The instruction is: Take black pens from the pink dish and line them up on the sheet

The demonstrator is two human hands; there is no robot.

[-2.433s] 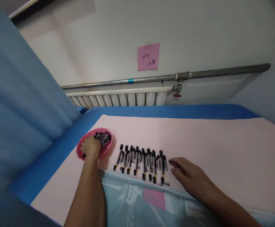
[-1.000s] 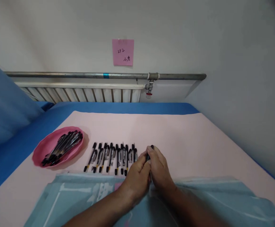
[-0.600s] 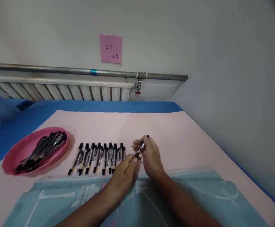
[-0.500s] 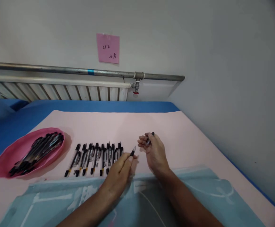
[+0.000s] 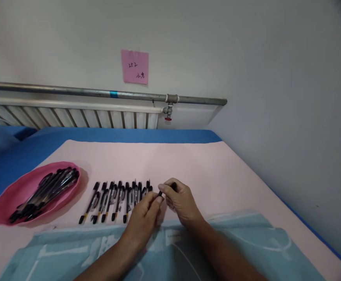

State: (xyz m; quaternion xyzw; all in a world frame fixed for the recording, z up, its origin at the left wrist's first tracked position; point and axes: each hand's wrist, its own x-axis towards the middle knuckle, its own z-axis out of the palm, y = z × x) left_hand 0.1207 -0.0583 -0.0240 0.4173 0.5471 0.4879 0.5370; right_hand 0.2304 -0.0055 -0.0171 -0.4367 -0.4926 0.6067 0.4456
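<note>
My left hand (image 5: pixel 145 212) is closed round a pen, most of which the fingers hide. Its black front end (image 5: pixel 160 193) sticks out between the two hands. My right hand (image 5: pixel 183 201) has come up against it, thumb and fingertips pinched at that end of the pen. A black-ended pen cap (image 5: pixel 174 186) shows in the curl of the right hand. To the left of the hands lies a row of black pens (image 5: pixel 117 201) with clear barrels, with loose caps among them.
A pink bowl (image 5: pixel 0 208) holding several black pens (image 5: pixel 49 191) stands at the left. Light-blue cloth (image 5: pixel 70 249) covers the near edge of the pink tabletop (image 5: pixel 217 168). Behind are a radiator (image 5: pixel 100 119) and a metal pipe (image 5: pixel 79 91); a wall rises at the right.
My right hand has moved left and down and closed its fingers at the pen's tip. The bare tip seen earlier is now mostly hidden. My left hand has stayed nearly in place.
</note>
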